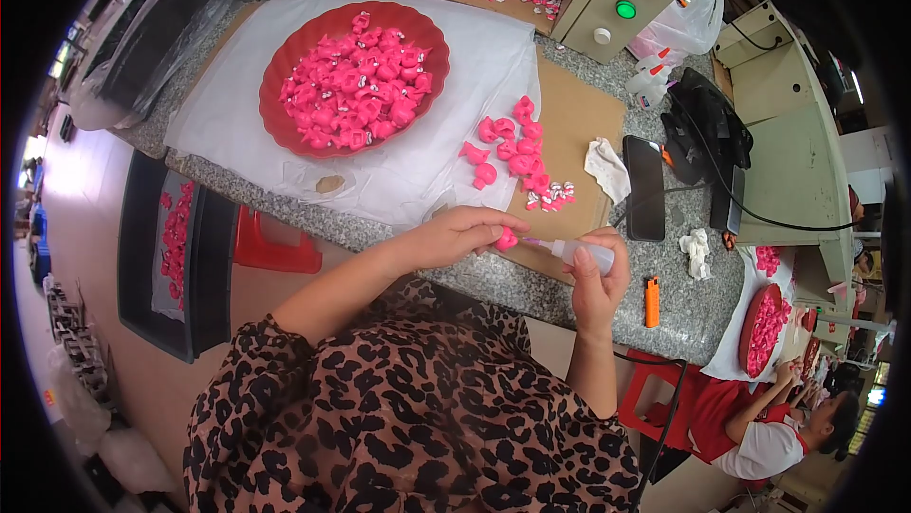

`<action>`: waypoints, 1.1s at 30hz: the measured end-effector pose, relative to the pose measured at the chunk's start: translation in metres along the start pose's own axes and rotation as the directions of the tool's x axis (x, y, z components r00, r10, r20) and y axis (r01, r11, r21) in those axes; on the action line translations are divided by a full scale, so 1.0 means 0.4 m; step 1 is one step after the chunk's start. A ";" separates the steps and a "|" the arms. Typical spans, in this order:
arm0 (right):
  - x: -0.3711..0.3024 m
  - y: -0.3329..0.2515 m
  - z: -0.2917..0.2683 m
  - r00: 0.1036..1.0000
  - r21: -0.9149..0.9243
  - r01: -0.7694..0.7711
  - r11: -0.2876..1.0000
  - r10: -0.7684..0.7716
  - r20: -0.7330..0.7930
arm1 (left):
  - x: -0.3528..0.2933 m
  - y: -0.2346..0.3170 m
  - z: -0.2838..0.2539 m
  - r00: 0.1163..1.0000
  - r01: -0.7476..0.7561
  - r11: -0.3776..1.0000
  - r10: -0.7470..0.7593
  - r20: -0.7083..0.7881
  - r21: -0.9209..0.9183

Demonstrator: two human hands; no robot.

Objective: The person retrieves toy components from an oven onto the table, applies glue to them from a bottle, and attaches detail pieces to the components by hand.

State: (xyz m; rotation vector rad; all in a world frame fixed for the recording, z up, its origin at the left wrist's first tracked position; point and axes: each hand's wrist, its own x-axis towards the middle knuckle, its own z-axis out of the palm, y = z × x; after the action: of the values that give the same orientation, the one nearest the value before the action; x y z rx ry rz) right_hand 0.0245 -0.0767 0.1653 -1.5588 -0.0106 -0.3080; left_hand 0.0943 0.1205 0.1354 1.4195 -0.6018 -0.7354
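Note:
Between the fingertips of my left hand [454, 234] is a small pink moulded plastic piece [507, 239]. My right hand [600, 287] grips a translucent squeeze bottle [588, 255], tilted sideways, its thin nozzle pointing at the pink piece. Whether the tip touches it is too small to tell. Just beyond my hands, loose pink pieces [522, 164] lie across white sheeting and cardboard, beside a little cluster of small white-and-pink parts [552, 196]. Farther left, a red scalloped bowl [272, 119] holds a heap of similar pink pieces [356, 86].
Right of the cardboard [593, 105] lie a crumpled cloth [607, 171], a black phone [644, 188] and an orange tool [652, 301]. A machine with coloured buttons [626, 8] stands behind. A dark bin [211, 285] is at lower left. Another person [773, 442] works at far right.

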 end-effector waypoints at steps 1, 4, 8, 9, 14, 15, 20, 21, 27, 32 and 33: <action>0.000 0.000 -0.001 1.000 -0.001 0.000 1.000 0.000 0.001 | -0.001 0.002 0.000 1.000 -0.001 1.000 0.001 0.000 -0.001; 0.000 0.001 -0.004 1.000 -0.008 0.017 1.000 -0.017 0.020 | -0.002 0.006 0.000 1.000 0.001 1.000 -0.001 0.000 -0.026; -0.002 -0.002 -0.006 1.000 -0.024 0.020 1.000 -0.019 0.018 | 0.001 0.007 0.001 1.000 0.008 1.000 -0.008 -0.001 0.000; -0.002 -0.003 -0.005 1.000 -0.029 0.026 0.999 -0.025 0.017 | 0.000 0.009 0.002 1.000 0.009 1.000 -0.009 -0.006 0.001; -0.008 -0.006 -0.004 0.998 -0.079 0.054 0.995 -0.052 0.025 | -0.002 0.007 0.004 1.000 -0.010 1.000 0.010 -0.016 -0.019; -0.010 -0.007 -0.002 0.998 -0.085 0.060 0.995 -0.058 0.021 | -0.003 0.006 0.004 1.000 -0.015 1.000 0.014 -0.020 -0.028; -0.017 -0.002 0.000 0.997 -0.100 0.073 0.992 -0.073 0.000 | -0.003 0.000 0.003 1.000 -0.005 0.999 0.005 -0.024 -0.032; -0.018 -0.001 0.001 0.997 -0.106 0.078 0.991 -0.079 -0.008 | -0.004 -0.001 0.004 1.000 0.000 0.999 -0.001 -0.029 -0.039; -0.025 0.006 0.012 0.994 -0.100 0.101 0.990 -0.104 -0.029 | -0.004 0.011 0.013 0.997 -0.007 1.000 0.008 -0.071 0.008; -0.028 0.006 0.020 0.994 -0.080 0.091 0.993 -0.095 -0.058 | -0.003 0.011 0.012 0.997 -0.018 1.000 0.017 -0.076 0.000; -0.029 0.007 0.022 0.994 -0.082 0.084 0.993 -0.089 -0.064 | -0.003 0.012 0.012 0.997 -0.014 1.000 0.013 -0.076 -0.008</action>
State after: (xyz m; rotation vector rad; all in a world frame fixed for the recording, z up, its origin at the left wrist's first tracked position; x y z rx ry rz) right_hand 0.0154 -0.0660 0.1605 -1.6284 -0.0133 -0.4338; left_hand 0.0903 0.1184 0.1408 1.4276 -0.5478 -0.6698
